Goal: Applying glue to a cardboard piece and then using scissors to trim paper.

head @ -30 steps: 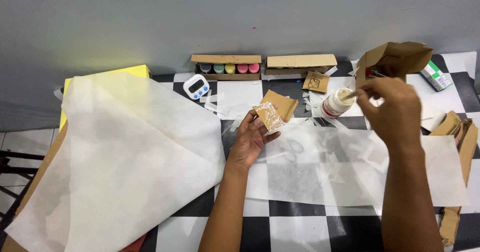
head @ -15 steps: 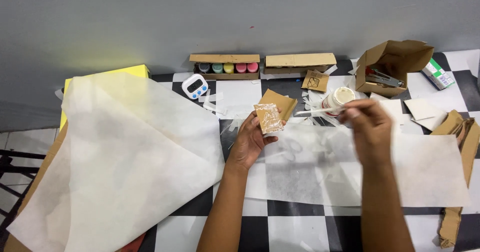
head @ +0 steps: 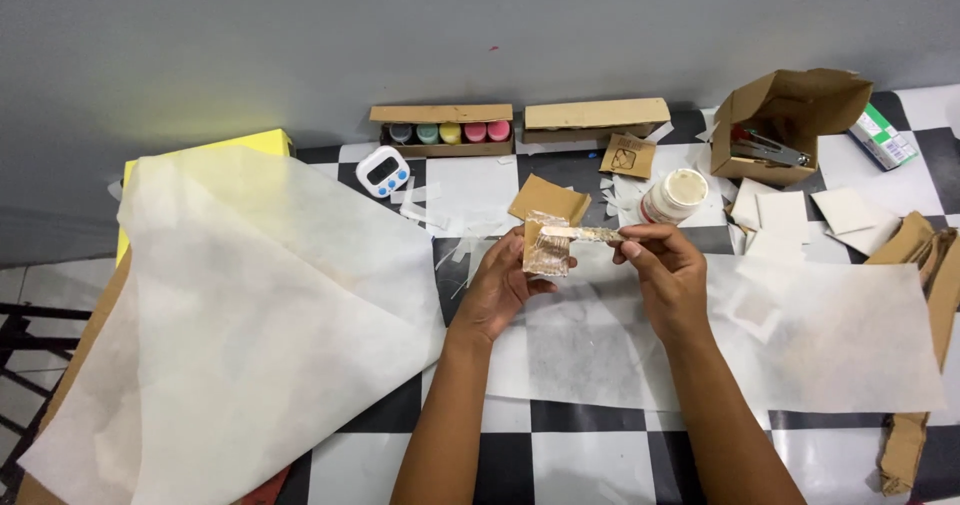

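The left hand pinches a small brown card upright, its face glossy with glue, just left of the open glue jar. The right hand grips a flat stick, whose long axis lies level, its tip pointing left across the card's top edge. Spreading looks partly done; the lower card seems coated already
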